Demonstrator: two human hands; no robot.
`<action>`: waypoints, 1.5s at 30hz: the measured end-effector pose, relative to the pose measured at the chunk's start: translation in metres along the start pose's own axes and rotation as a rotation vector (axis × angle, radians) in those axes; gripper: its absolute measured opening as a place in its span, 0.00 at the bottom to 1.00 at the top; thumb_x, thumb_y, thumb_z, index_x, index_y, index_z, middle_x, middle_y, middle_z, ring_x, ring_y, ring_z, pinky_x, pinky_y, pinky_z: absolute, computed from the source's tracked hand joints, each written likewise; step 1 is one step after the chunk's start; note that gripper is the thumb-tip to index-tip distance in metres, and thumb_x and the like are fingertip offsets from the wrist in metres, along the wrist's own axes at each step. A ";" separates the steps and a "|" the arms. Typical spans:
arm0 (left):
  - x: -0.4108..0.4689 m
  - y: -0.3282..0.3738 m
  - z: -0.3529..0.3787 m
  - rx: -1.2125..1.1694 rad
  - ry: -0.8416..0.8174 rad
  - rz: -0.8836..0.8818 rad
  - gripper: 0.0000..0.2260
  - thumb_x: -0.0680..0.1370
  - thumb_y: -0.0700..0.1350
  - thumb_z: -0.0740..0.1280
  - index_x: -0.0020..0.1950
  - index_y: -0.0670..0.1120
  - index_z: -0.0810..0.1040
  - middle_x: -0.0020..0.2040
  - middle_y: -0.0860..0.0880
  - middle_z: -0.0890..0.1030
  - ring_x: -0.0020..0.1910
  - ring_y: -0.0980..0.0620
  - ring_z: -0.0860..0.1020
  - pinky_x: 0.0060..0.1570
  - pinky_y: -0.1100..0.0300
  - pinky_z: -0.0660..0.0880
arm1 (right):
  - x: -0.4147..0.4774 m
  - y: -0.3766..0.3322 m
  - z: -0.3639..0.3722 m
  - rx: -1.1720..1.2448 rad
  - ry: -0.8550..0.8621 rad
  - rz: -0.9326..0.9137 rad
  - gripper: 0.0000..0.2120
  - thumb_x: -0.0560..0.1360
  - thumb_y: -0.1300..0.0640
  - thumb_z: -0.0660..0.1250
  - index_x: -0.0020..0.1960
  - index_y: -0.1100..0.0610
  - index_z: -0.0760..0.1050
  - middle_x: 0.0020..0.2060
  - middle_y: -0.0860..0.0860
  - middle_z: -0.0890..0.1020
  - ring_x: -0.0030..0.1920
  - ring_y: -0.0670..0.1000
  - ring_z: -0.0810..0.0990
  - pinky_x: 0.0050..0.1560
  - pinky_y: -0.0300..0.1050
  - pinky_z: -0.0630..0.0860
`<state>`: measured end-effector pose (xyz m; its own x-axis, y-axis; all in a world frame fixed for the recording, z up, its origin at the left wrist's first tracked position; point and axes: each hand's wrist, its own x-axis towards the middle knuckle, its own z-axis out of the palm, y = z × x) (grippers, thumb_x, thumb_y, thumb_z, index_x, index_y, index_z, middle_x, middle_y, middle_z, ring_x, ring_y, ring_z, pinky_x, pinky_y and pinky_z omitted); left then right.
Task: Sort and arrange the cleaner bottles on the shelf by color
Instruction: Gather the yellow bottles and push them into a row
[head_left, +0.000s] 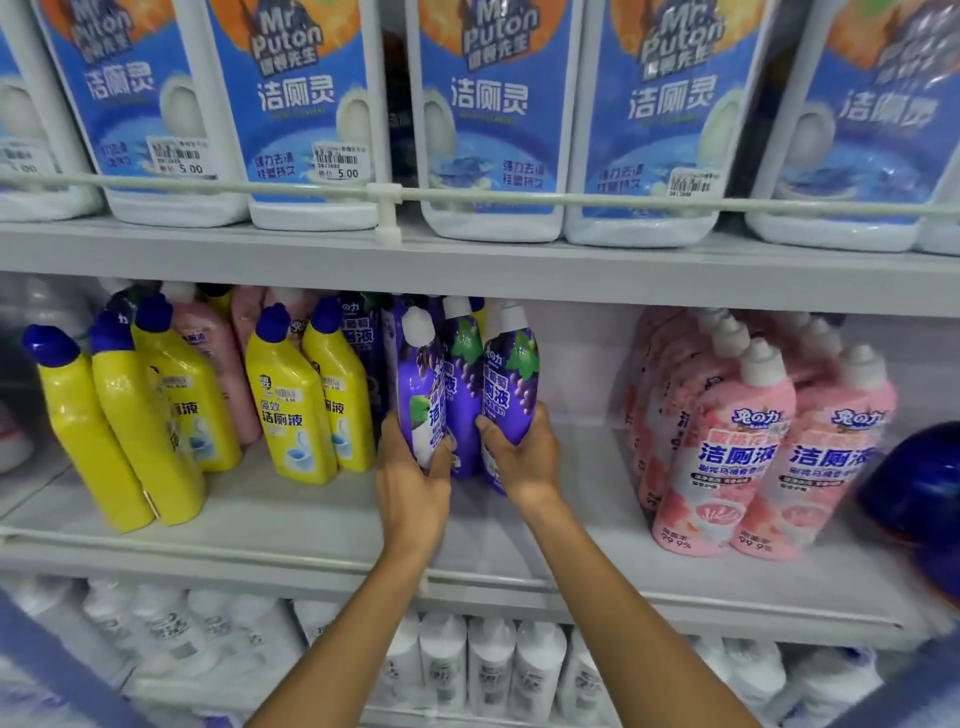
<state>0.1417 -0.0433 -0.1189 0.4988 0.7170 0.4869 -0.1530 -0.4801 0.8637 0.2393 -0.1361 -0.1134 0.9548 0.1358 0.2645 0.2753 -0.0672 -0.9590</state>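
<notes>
On the middle shelf (582, 551) my left hand (413, 483) grips a purple cleaner bottle (418, 384) with a white cap, tilted slightly left. My right hand (519, 457) grips a second purple bottle (511, 379) beside it. A third purple bottle (462, 364) stands between them, with more purple ones behind. Several yellow bottles (288, 400) with blue caps stand to the left, and pale pink bottles (218, 353) sit behind them. A group of pink bottles (727, 447) with white caps stands at the right.
The upper shelf holds large white jugs with blue labels (493, 119) behind a guard rail (384, 195). The lower shelf holds several white bottles (488, 665). A dark blue rounded object (919, 488) sits at the right edge. A bare stretch of shelf lies between the purple and pink groups.
</notes>
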 end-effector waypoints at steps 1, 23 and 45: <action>0.003 0.000 -0.001 -0.002 0.007 0.001 0.22 0.77 0.44 0.74 0.69 0.45 0.71 0.61 0.47 0.82 0.58 0.46 0.81 0.56 0.50 0.80 | 0.001 0.001 0.003 -0.001 -0.010 -0.004 0.21 0.71 0.54 0.80 0.57 0.49 0.71 0.48 0.44 0.82 0.47 0.48 0.82 0.54 0.46 0.81; 0.020 -0.019 -0.020 0.098 0.031 -0.030 0.20 0.76 0.44 0.76 0.63 0.46 0.72 0.55 0.51 0.82 0.50 0.51 0.81 0.48 0.61 0.76 | -0.012 -0.014 0.012 0.019 -0.223 -0.096 0.09 0.79 0.45 0.70 0.58 0.43 0.78 0.53 0.43 0.84 0.53 0.42 0.83 0.55 0.39 0.79; 0.118 -0.035 -0.098 0.387 0.229 -0.005 0.38 0.68 0.53 0.81 0.73 0.46 0.69 0.66 0.47 0.78 0.65 0.45 0.77 0.65 0.46 0.76 | 0.126 -0.063 0.032 -0.219 -0.360 -0.034 0.07 0.78 0.57 0.63 0.52 0.54 0.79 0.50 0.55 0.83 0.53 0.53 0.81 0.58 0.48 0.79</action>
<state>0.1221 0.1077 -0.0786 0.2903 0.7925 0.5363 0.2013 -0.5985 0.7755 0.3383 -0.0832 -0.0230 0.8554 0.4752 0.2061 0.3602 -0.2596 -0.8960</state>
